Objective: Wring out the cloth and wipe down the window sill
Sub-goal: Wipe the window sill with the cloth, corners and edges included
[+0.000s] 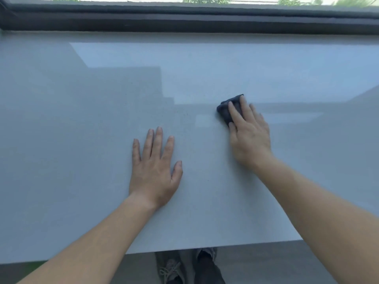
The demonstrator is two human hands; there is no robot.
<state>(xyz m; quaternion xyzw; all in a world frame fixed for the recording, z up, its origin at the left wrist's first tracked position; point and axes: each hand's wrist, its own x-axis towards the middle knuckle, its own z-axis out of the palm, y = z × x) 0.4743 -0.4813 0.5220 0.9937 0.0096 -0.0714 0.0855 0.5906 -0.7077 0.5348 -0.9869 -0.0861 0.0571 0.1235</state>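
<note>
Wringing looks done, you're mid-wipe. Your right hand (249, 134) flat, fingers straight, pressing cloth (224, 111) onto sill (82, 119). Your left hand (154, 167) spread flat beside it, holding nothing. Specks just left of cloth, so much of sill probably left.

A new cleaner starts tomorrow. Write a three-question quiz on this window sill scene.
1. True or false: the left hand lies flat on the window sill, holding nothing.
2. Which hand presses the cloth? A: left hand. B: right hand.
3. Fill in: the cloth lies partly ___ the right hand.

Key: 1 true; 2 B; 3 under.
</note>
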